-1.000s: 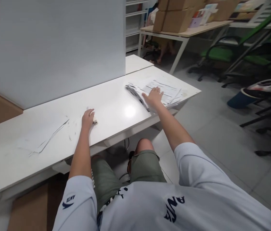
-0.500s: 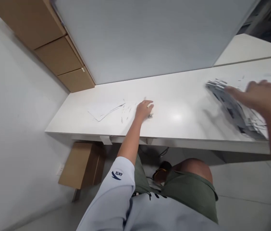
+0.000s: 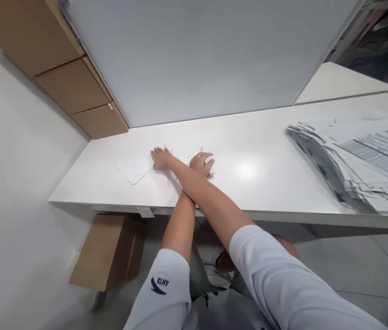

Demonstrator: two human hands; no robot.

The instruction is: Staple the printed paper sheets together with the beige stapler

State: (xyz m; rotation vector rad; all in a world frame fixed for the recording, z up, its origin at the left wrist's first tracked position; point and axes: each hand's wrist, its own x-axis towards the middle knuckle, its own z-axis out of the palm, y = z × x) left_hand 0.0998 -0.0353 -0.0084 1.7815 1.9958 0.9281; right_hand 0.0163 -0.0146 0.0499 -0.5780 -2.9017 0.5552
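My arms cross over the white desk, the right one on top. My left hand (image 3: 201, 164) is curled around a small pale object with a metal end (image 3: 210, 174); most of it is hidden under the palm and I cannot make out its kind. To its left, my right hand (image 3: 161, 158) lies flat with fingers spread, on or at the edge of some white paper (image 3: 132, 175). A corner of this paper points toward the desk's front edge. At the right end rests a thick, uneven stack of printed papers (image 3: 376, 160), apart from both hands.
A grey-white panel (image 3: 194, 59) rises behind the white desk (image 3: 249, 192). Cardboard boxes (image 3: 73, 87) stand along the back left by the wall. Another cardboard box (image 3: 101, 250) is below the desk's left end. A paper flap (image 3: 145, 211) hangs at the front edge.
My right hand has left the paper stack and come across to the left, over my left arm, onto the white paper. My left hand stays around the small pale object.
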